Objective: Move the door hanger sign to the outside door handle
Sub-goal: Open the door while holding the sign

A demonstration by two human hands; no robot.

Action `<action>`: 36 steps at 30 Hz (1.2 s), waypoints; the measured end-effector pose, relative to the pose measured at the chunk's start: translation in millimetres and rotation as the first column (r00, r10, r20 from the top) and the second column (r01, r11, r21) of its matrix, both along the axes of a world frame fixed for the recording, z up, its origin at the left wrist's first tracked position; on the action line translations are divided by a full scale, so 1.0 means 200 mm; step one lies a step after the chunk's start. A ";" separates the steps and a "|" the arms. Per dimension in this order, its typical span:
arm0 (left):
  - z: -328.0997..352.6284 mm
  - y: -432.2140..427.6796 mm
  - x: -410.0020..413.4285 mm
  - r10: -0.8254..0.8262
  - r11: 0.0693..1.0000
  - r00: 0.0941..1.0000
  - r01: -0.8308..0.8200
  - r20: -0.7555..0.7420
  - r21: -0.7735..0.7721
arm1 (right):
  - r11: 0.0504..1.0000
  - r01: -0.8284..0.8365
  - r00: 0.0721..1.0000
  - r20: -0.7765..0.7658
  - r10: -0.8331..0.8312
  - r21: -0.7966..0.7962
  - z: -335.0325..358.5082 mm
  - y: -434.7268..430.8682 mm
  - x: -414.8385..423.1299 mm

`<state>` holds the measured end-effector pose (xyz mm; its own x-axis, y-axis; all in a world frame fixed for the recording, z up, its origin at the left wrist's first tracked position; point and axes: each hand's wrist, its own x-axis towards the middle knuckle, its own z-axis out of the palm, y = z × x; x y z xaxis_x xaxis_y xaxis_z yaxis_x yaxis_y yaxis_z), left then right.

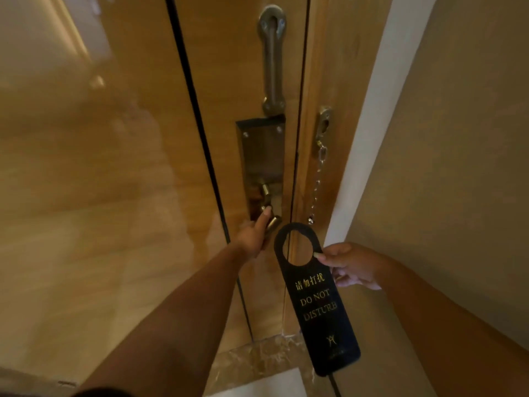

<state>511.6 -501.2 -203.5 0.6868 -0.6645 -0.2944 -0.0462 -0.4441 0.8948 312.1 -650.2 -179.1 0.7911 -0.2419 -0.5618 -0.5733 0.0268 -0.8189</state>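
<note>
A black door hanger sign point(317, 308) with gold "DO NOT DISTURB" lettering and a round hole at its top hangs in front of the door's edge. My right hand point(350, 266) pinches it at the right rim of the hole. My left hand point(254, 234) reaches forward and grips the brass inside door handle point(270, 217), which sits below a dark metal lock plate point(262, 150) on the wooden door point(120, 167). The outside handle is hidden behind the door.
A metal swing-bar latch point(272, 58) is mounted above the lock plate. A security chain point(316, 184) dangles from the door frame point(320, 81) on the right. A beige wall point(458, 138) runs along the right. Marble threshold point(257, 365) lies below.
</note>
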 end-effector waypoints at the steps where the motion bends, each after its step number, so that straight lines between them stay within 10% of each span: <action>1: 0.00 0.00 -0.01 0.013 1.000 1.000 -0.013 -0.008 -0.021 | 1.000 -0.005 1.000 0.018 0.005 0.003 0.01 -0.01 0.01; 16: 0.05 0.37 -0.53 -0.071 0.997 0.987 0.076 0.144 -0.027 | 0.980 -0.078 0.986 0.162 0.048 0.184 0.16 0.08 -0.15; 28: 0.30 0.81 -0.98 -0.406 0.821 0.662 -0.039 0.630 0.570 | 0.982 -0.184 0.945 0.269 0.186 -0.033 0.48 0.55 -0.60; 36: 0.33 1.35 -1.44 -0.403 0.736 0.648 -0.190 0.646 0.650 | 0.951 -0.271 0.909 0.286 0.304 -0.148 0.42 1.05 -1.05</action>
<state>223.2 -230.4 -138.1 0.7887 -0.6057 -0.1058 -0.6052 -0.7951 0.0398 101.5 -441.0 -94.4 0.9626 -0.0218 -0.2700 -0.2690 -0.1956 -0.9431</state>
